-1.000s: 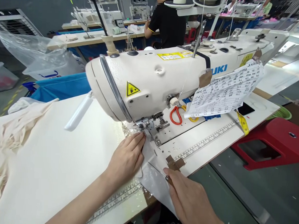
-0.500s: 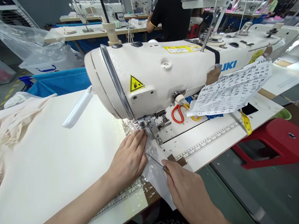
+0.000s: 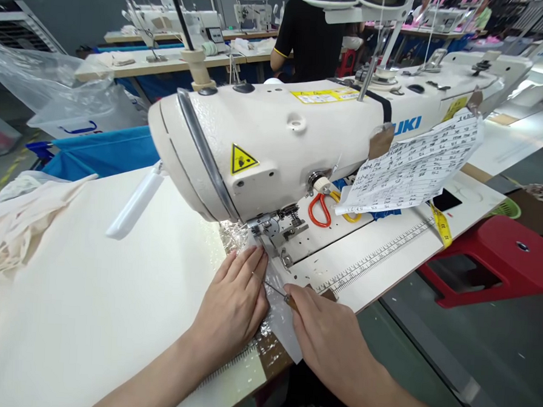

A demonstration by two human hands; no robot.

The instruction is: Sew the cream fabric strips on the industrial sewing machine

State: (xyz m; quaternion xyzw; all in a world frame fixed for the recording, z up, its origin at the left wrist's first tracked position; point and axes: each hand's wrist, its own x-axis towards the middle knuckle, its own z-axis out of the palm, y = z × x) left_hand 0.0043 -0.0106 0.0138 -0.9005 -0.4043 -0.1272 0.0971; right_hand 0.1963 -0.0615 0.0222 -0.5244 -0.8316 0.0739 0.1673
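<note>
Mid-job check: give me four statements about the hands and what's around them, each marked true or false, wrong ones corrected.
1. The right hand holds a thin tool beside the left hand. True.
2. The red handle is in the left hand. False: it lies under the arm of the sewing machine.
3. A red stool stands beside the table. True.
4. The written sheet lies on the red stool. False: it hangs on the sewing machine.

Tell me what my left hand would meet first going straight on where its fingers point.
Your left hand would likely meet the metal parts under the sewing machine's head first, though depth there is unclear.
</note>
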